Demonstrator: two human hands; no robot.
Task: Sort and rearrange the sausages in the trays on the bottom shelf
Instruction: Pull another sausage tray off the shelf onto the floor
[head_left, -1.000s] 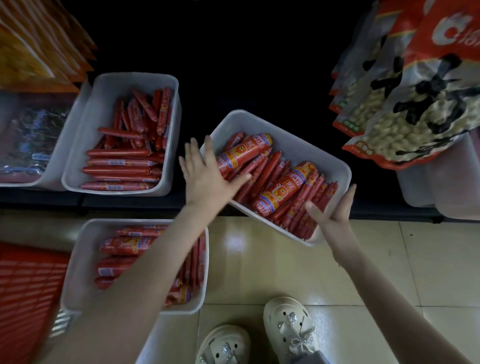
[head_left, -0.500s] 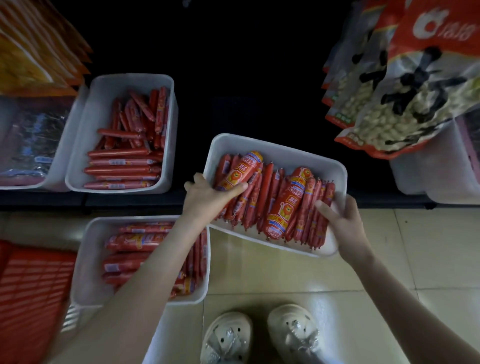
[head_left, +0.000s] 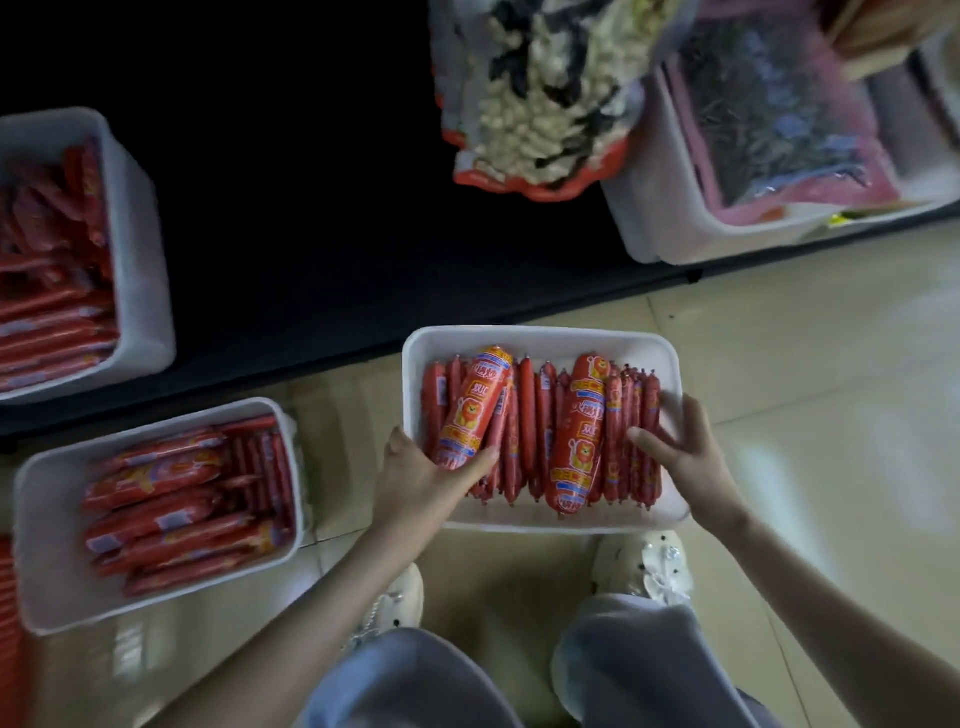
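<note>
A white tray (head_left: 540, 340) of red sausages is over the floor tiles in front of my feet. Two thick labelled sausages (head_left: 470, 410) lie on top of several thin ones (head_left: 527, 426). My left hand (head_left: 421, 480) grips the tray's near left rim, thumb lying on the left thick sausage. My right hand (head_left: 680, 452) grips the near right rim, thumb across the thin sausages. A second white tray (head_left: 47, 582) with mixed sausages rests on the floor at the left. A third tray (head_left: 140, 260) of thin sausages stands on the dark bottom shelf at far left.
The dark bottom shelf (head_left: 322, 291) has a wide gap between the left tray and a white bin (head_left: 660, 228) of pink packets at right. A bag of nuts (head_left: 535, 93) hangs above. My two white shoes (head_left: 644, 566) are just below the held tray.
Both hands have drawn the tray off the shelf and down toward me, turning it square. The view has swung to the right.
</note>
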